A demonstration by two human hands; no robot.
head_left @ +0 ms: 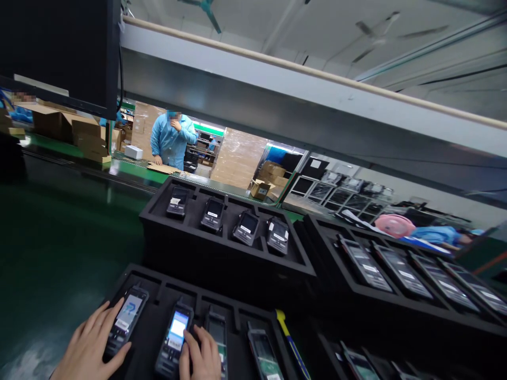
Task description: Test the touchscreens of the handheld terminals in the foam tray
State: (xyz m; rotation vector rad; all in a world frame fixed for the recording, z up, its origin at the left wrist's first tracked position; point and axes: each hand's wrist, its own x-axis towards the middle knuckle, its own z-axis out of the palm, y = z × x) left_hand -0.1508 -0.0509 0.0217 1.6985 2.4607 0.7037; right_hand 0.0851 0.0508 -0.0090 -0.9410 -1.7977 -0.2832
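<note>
A: Lit handset (174, 338), what's on screen?
B: Text is coming through too small to read, and the right hand (202, 353) is hiding the lower right side.
A: Left hand (89, 343)?
B: Bottom edge is cutting off the wrist. The hand is covering the lower corner of the next handset (127, 319).
A: Yellow-and-blue strip (291, 343)?
B: Bottom edge is cutting that off too. Can't tell what it is.
A: Pink thing (394, 224), far right?
B: It's showing too small. Can't tell either.
</note>
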